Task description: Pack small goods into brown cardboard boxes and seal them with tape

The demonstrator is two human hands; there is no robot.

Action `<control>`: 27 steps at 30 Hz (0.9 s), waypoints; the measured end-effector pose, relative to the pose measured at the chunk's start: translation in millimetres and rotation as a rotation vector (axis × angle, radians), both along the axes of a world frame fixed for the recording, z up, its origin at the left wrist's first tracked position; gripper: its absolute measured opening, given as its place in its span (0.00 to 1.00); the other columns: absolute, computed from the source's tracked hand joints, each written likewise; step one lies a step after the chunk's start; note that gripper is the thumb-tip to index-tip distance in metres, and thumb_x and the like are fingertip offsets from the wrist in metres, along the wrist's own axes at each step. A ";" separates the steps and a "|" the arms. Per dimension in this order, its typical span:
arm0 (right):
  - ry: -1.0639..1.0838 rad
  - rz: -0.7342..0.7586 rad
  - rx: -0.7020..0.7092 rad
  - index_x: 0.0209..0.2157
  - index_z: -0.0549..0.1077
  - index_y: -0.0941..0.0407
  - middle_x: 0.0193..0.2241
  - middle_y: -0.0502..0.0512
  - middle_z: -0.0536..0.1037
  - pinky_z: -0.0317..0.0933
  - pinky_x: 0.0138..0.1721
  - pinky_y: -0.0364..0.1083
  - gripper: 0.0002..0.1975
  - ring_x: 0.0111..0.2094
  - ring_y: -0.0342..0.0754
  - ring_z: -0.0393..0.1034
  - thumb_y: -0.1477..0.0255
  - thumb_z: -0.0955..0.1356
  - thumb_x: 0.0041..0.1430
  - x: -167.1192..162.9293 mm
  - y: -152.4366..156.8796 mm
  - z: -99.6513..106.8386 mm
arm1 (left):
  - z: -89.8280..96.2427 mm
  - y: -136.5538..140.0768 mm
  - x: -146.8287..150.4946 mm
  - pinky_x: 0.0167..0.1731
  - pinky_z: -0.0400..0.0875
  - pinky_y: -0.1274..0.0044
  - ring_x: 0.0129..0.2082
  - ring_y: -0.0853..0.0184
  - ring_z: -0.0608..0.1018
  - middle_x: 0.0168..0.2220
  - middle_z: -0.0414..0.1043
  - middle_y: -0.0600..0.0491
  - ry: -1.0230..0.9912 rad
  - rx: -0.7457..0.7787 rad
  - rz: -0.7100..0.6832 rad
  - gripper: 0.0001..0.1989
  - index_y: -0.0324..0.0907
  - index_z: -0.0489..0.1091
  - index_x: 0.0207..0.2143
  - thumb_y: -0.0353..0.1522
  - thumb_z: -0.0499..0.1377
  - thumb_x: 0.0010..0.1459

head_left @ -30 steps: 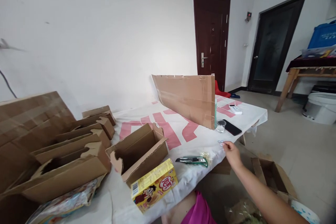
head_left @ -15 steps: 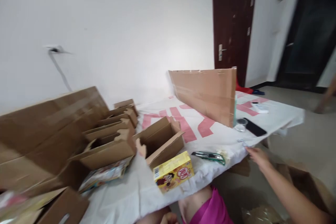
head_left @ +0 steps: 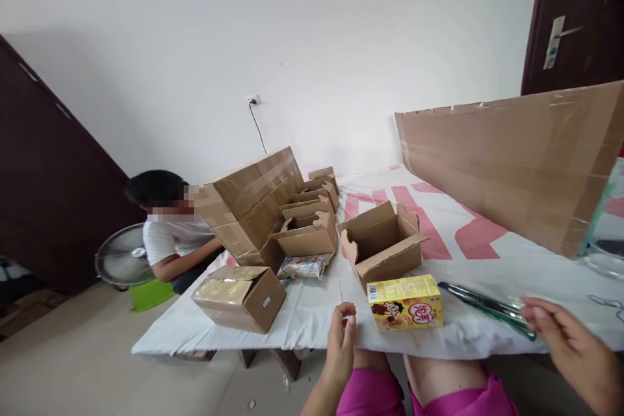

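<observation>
My left hand (head_left: 338, 341) is raised at the table's front edge, its fingers half curled and a little apart from the thumb, with nothing visible in it. To its right lies a yellow snack box (head_left: 405, 304) with a cartoon figure. An open brown carton (head_left: 383, 247) stands behind that box. My right hand (head_left: 568, 341) is at the near end of a green and black utility knife (head_left: 487, 307) lying on the cloth. Its thumb and forefinger are pinched together beside a crumpled clear scrap (head_left: 517, 302); whether they grip it is unclear.
Several open cartons (head_left: 307, 234) stand in a row beside a large cardboard box (head_left: 258, 208). A snack packet (head_left: 305, 266) and taped carton (head_left: 238, 296) lie nearby. A tall cardboard panel (head_left: 511, 162) stands right. Another person (head_left: 178, 240) sits left, near a fan (head_left: 124, 257).
The view has swung left, bringing the other person and fan into sight. My right hand has moved from the thread-like scrap to the knife's end. My left hand has risen to the table edge.
</observation>
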State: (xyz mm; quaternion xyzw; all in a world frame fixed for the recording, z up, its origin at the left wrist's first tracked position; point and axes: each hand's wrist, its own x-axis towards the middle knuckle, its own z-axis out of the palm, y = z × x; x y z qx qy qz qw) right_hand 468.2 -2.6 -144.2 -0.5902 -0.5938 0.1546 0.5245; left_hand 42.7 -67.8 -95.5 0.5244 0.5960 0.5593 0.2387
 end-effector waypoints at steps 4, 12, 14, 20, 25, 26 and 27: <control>0.063 0.196 0.022 0.47 0.71 0.52 0.45 0.65 0.79 0.73 0.35 0.50 0.26 0.40 0.56 0.77 0.49 0.64 0.56 -76.6 -0.8 1.7 | -1.4 23.5 -2.1 0.41 0.70 0.68 0.44 0.58 0.75 0.44 0.71 0.44 0.003 0.042 0.055 0.21 0.42 0.66 0.46 0.48 0.55 0.58; -0.266 0.211 0.164 0.60 0.58 0.54 0.54 0.65 0.72 0.72 0.43 0.53 0.32 0.47 0.57 0.74 0.56 0.65 0.58 -112.6 5.5 -48.2 | 61.2 61.8 5.1 0.62 0.53 0.58 0.67 0.51 0.54 0.67 0.46 0.46 0.327 0.224 -0.019 0.25 0.49 0.68 0.53 0.30 0.64 0.51; -0.339 0.187 0.213 0.60 0.58 0.54 0.53 0.65 0.73 0.72 0.44 0.54 0.31 0.48 0.58 0.74 0.56 0.65 0.59 -112.3 5.9 -49.8 | 74.3 72.4 13.5 0.62 0.53 0.59 0.68 0.48 0.53 0.70 0.40 0.48 0.339 0.175 -0.064 0.23 0.48 0.74 0.48 0.25 0.64 0.48; -0.396 0.186 0.325 0.55 0.64 0.52 0.49 0.61 0.77 0.71 0.47 0.56 0.23 0.48 0.59 0.74 0.59 0.64 0.59 -107.6 7.9 -53.9 | 78.5 80.0 12.3 0.56 0.64 0.63 0.59 0.54 0.69 0.58 0.66 0.46 0.217 0.160 0.016 0.16 0.46 0.79 0.36 0.22 0.56 0.51; -0.252 0.289 0.221 0.59 0.61 0.53 0.53 0.65 0.73 0.70 0.48 0.59 0.36 0.52 0.64 0.71 0.60 0.70 0.49 -114.8 9.4 -62.2 | 75.1 40.9 -10.4 0.57 0.63 0.63 0.55 0.56 0.71 0.54 0.69 0.50 0.182 0.232 0.112 0.19 0.48 0.78 0.37 0.22 0.53 0.50; -0.206 0.325 0.186 0.60 0.59 0.55 0.55 0.67 0.71 0.69 0.49 0.59 0.40 0.53 0.65 0.70 0.60 0.71 0.46 -120.3 10.4 -60.5 | 72.4 33.9 -12.6 0.56 0.65 0.63 0.54 0.56 0.72 0.53 0.70 0.49 0.173 0.236 0.121 0.17 0.48 0.78 0.37 0.24 0.54 0.51; -0.158 0.367 0.151 0.62 0.57 0.57 0.57 0.69 0.70 0.68 0.50 0.59 0.44 0.55 0.66 0.68 0.60 0.72 0.44 -126.8 12.1 -57.2 | 68.8 28.4 -13.6 0.54 0.66 0.63 0.53 0.55 0.73 0.53 0.70 0.49 0.161 0.234 0.127 0.15 0.48 0.78 0.36 0.25 0.54 0.53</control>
